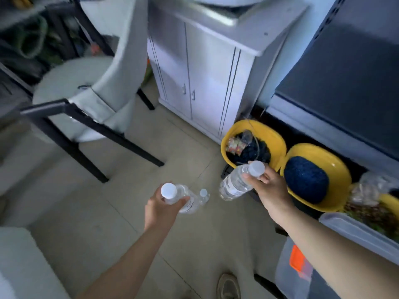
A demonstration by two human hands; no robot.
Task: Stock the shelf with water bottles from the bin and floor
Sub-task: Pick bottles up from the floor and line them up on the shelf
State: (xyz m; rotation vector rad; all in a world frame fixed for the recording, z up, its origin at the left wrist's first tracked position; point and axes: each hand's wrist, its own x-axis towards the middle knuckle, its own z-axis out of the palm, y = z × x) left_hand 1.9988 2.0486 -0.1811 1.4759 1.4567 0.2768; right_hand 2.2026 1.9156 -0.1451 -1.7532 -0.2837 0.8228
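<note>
My left hand [160, 209] grips a clear water bottle [187, 200] with a white cap, held near its neck above the floor. My right hand [271, 188] grips a second clear water bottle [236, 183] by its neck, just under the white cap, with the body tilted down to the left. A third small bottle [203, 196] stands on the tiled floor between my two hands. A blue-grey shelf unit [345, 87] rises at the right.
A white cabinet [205, 72] stands ahead. A grey chair with black legs [90, 117] is at the left. Two yellow bowls [306, 152] with dark contents sit on the floor at the right. A clear plastic bin [356, 234] is at the lower right. My shoe [228, 285] shows below.
</note>
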